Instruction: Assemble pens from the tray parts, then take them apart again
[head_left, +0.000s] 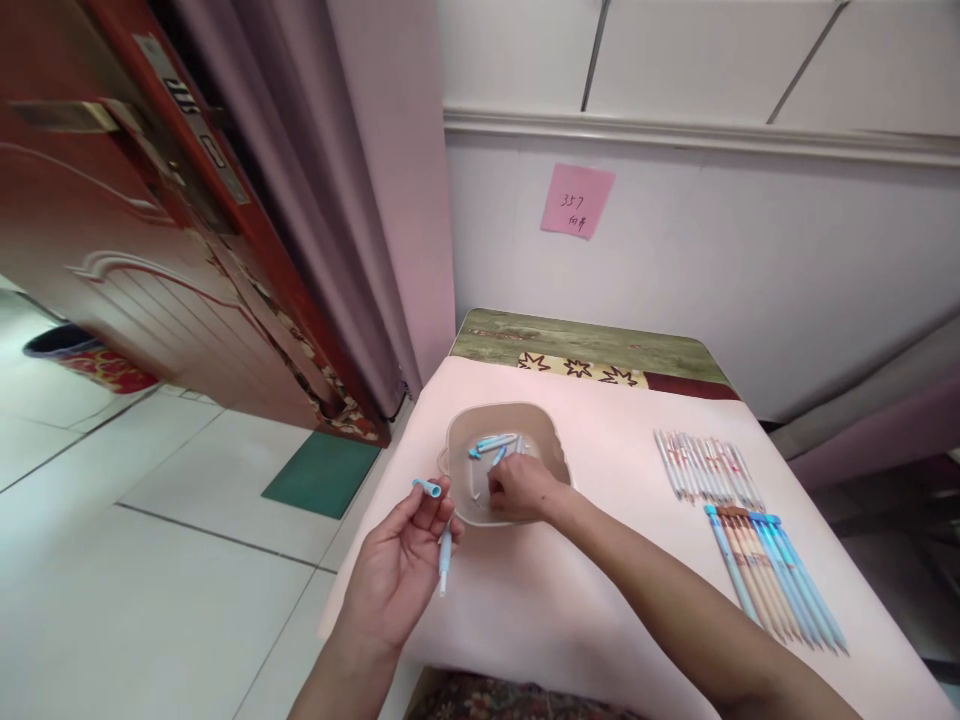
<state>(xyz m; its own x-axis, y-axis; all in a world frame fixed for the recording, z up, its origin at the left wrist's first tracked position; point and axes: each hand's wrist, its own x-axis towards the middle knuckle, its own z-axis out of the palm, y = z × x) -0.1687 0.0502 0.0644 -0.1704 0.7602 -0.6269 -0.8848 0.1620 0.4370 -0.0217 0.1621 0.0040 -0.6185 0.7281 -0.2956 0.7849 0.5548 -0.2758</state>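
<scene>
My left hand (pixel 401 560) is raised at the table's near left edge, fingers closed on two small light-blue pen parts: a short blue cap (pixel 427 488) at the fingertips and a thin blue-and-white piece (pixel 445 558) lower down. My right hand (pixel 521 487) reaches into the beige plastic bowl (pixel 541 428), fingers curled over the loose parts inside; what they pinch is hidden. Several more blue pen pieces (pixel 495 445) lie in the bowl behind that hand.
A row of white pen barrels (pixel 705 465) and a row of assembled blue-tipped pens (pixel 776 575) lie on the pink tablecloth (pixel 630 560) at the right. A pink sticky note (pixel 576 200) hangs on the wall. A red door (pixel 135 240) stands open on the left.
</scene>
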